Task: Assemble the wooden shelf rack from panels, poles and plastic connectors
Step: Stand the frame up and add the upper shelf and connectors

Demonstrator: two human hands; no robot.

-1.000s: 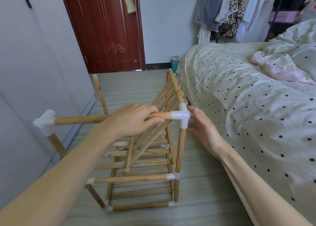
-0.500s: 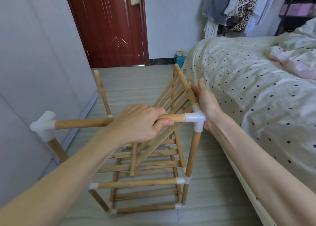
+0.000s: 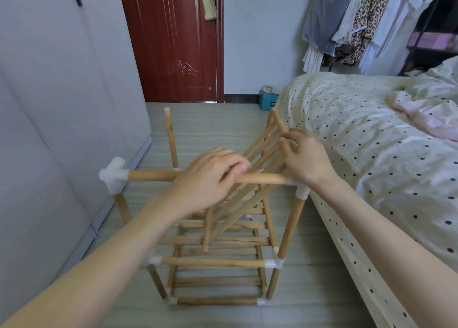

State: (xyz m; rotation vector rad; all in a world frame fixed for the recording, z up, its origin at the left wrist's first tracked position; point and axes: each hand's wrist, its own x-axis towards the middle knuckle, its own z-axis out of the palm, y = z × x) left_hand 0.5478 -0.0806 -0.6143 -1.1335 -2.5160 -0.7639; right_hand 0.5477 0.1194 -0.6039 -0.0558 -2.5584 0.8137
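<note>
On the floor (image 3: 223,129) between a grey wardrobe (image 3: 62,104) and a bed (image 3: 371,154) with a dotted cover stands the half-built wooden rack (image 3: 218,263), its lower slatted tiers already joined by poles and white plastic connectors. Across its near top runs a horizontal pole (image 3: 153,175), capped at the left end by a white corner connector (image 3: 114,176) and meeting another white connector (image 3: 302,191) at the right, above an upright pole (image 3: 290,226). The left hand (image 3: 210,179) lies over the middle of this top pole, its grip clamped on the pole with fingers curled over it and the thumb near the fingertips. A loose slatted panel (image 3: 247,179) leans tilted inside the frame, its high edge towards the bed and its low end down among the lower slats. The right hand (image 3: 304,156) is at the panel's raised upper edge, fingers bent and blurred; whether its grip closes on the panel I cannot tell. A single bare pole (image 3: 171,136) stands upright at the far left corner. Behind are a red-brown door (image 3: 173,42) and hanging clothes (image 3: 359,22).
</note>
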